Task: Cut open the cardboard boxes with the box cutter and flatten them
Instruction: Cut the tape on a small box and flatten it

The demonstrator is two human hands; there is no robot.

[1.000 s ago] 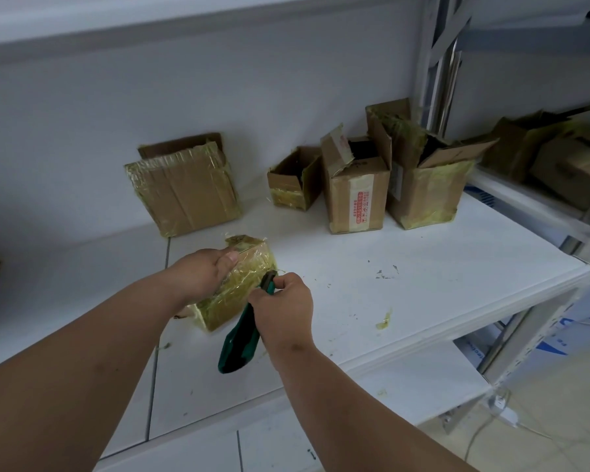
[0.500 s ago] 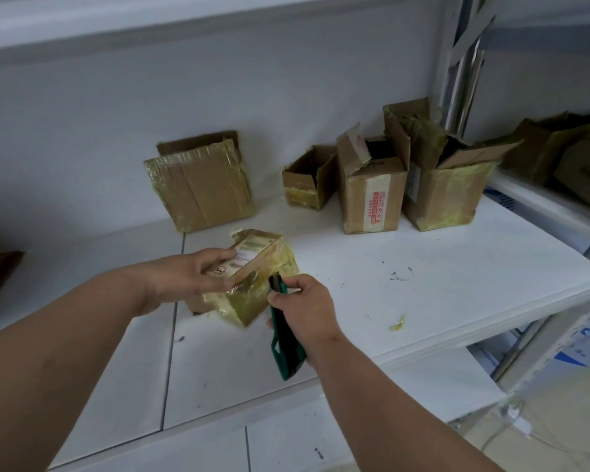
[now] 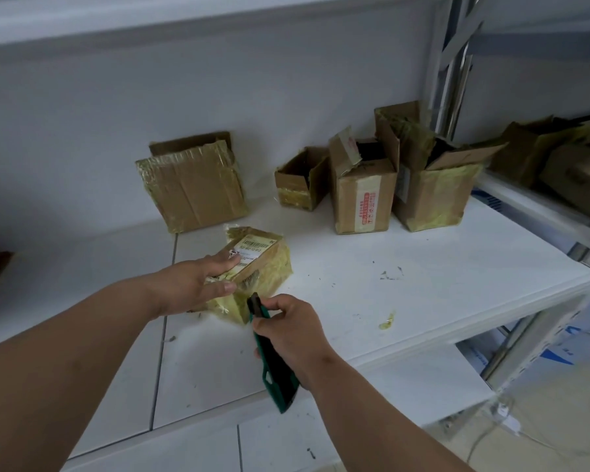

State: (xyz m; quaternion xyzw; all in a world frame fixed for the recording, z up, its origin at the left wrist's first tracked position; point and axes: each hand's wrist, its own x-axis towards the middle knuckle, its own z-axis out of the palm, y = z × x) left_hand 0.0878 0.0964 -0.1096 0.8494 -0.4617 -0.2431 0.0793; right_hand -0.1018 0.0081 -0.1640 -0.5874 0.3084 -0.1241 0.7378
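The left hand (image 3: 198,284) grips a small tape-wrapped cardboard box (image 3: 256,267) (shipping label facing up), fingers over its top and thumb on its near side, holding it on the white shelf (image 3: 423,284). The right hand (image 3: 293,332) is clenched around a green box cutter (image 3: 273,362), whose tip sits just beside the box's near corner. Three opened boxes (image 3: 361,195) and a flattened box (image 3: 191,189) stand along the back wall.

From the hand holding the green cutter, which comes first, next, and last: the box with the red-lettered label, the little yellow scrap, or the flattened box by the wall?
From the right hand:
1. Yellow scrap, on its right, shelf front.
2. Red-label box, farther back, right.
3. Flattened box, back left, against the wall; nearly level with box 2, slightly farther.
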